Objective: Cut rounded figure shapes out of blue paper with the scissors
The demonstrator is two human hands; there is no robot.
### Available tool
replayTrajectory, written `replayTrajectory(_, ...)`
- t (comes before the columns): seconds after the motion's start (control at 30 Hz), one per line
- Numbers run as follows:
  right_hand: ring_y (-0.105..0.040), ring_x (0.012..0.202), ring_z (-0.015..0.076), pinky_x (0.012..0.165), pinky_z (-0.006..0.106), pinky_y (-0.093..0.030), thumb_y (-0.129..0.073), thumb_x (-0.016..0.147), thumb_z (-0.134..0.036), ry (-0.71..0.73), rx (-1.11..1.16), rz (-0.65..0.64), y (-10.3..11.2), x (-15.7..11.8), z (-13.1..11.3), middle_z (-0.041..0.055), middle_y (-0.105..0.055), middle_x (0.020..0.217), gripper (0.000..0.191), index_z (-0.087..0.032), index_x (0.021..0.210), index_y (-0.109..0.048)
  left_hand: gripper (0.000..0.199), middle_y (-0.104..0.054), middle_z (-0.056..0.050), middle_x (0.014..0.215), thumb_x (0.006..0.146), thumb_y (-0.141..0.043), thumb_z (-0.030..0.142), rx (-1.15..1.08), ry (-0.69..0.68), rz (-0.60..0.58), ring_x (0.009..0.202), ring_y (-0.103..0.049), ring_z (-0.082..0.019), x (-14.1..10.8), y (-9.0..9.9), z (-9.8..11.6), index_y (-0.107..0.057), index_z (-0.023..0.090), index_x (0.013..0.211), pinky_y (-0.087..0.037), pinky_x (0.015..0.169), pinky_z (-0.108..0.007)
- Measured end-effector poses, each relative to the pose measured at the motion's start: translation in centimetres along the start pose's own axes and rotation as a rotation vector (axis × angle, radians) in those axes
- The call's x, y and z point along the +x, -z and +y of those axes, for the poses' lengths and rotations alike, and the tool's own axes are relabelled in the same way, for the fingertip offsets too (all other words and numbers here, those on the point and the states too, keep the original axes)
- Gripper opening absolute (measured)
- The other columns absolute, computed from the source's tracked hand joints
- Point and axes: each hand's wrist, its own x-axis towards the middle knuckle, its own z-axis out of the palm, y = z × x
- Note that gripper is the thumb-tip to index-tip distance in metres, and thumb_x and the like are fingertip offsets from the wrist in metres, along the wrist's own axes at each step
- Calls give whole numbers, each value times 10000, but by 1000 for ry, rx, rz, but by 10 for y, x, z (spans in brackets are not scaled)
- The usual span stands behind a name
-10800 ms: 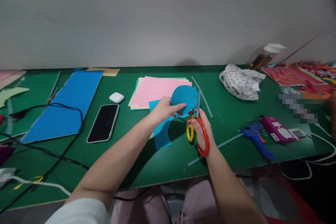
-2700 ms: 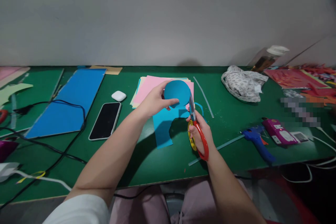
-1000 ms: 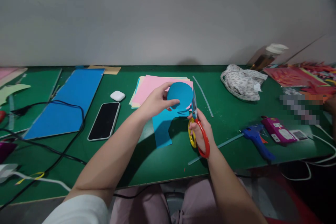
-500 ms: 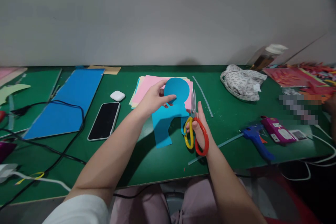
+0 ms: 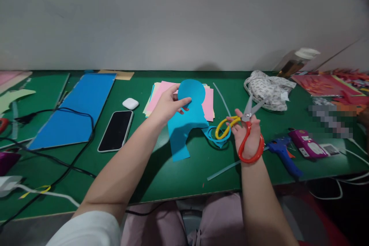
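Observation:
Between thumb and fingers my left hand pinches a blue paper circle, holding it over a larger cut sheet of blue paper. My right hand has the scissors hooked by their red and yellow handles, with the blades spread and pointing up and away. A thin curled blue paper strip lies beside the yellow handle, trailing from near the blue sheet. Beneath the blue paper is a stack of coloured paper, pink on top.
Left of the paper are a phone, a white earbud case, a blue board and black cables. To the right are a blue glue gun, a purple pack, a patterned pouch and a bottle.
My right hand has moved right, away from the blue paper, and the scissor blades have spread apart. The curled blue strip now shows more fully. My left hand stays on the circle.

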Motion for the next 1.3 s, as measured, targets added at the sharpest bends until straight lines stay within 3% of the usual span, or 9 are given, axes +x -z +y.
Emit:
replayTrajectory(0.17,-636,990,209,945,432,-479,-634,769,-592,230,-265,146,7,2,2,119,-441,1461,729,-274,1387,-414,506,-665,9,765,731,-739,298,-4,-1,-4,548,-632,-114,2,0,-4,-548,182,1186,-468,467,-207)
replayTrajectory(0.3,-604,777,159,773,371,-517,-622,801,-532,342,-317,280,4,1,1,126,-532,1324,642,-207,1330,-459,479,-663,15,759,727,-737,316,-18,-20,22,548,-640,-117,3,-1,-8,-557,189,1152,-464,460,-200)
replayTrajectory(0.4,-581,649,115,661,319,-507,-567,845,-502,298,-222,318,2,2,3,80,-601,1160,463,-203,1197,-529,426,-647,29,727,723,-739,307,-41,-37,38,535,-636,-114,4,-3,-9,-568,183,1093,-466,453,-198)
replayTrajectory(0.53,-585,635,109,614,266,-492,-559,862,-476,219,-198,266,-6,-3,6,37,-634,958,393,-189,1130,-566,349,-636,29,701,723,-730,306,-53,-46,36,550,-645,-120,4,-8,-10,-578,168,1004,-464,449,-199)
replayTrajectory(0.67,-584,681,127,617,261,-500,-593,841,-401,259,-358,177,-24,-20,14,32,-620,926,376,-199,1159,-580,323,-631,33,690,721,-725,314,-42,-43,28,511,-622,-106,3,-10,-11,-585,161,968,-467,456,-206)
replayTrajectory(0.83,-599,764,143,746,325,-540,-647,798,-363,169,-443,-28,-39,-28,34,96,-594,1185,552,-232,1314,-503,371,-640,31,704,720,-725,290,-78,-31,32,512,-628,-107,1,-11,-8,-567,163,1031,-454,443,-198)
replayTrajectory(0.93,-616,781,145,769,343,-549,-671,771,-376,67,-403,-89,-40,-24,41,103,-571,1276,676,-268,1396,-439,368,-642,32,706,724,-717,278,-99,-27,29,535,-644,-112,0,-11,-6,-555,169,1036,-453,450,-191)
replayTrajectory(1.1,-536,585,73,609,290,-528,-692,725,-433,-74,-314,-102,-38,-17,42,87,-569,1275,687,-276,1357,-472,345,-652,16,744,739,-704,285,-99,-58,44,574,-666,-123,1,-11,-8,-558,165,1028,-469,477,-197)
replayTrajectory(1.3,-584,684,107,572,260,-526,-692,720,-400,-38,-222,-32,-36,-15,40,63,-581,1156,523,-259,1196,-526,442,-640,2,756,739,-724,292,-35,-63,-7,618,-656,-133,-1,-13,-8,-561,156,1127,-480,480,-204)
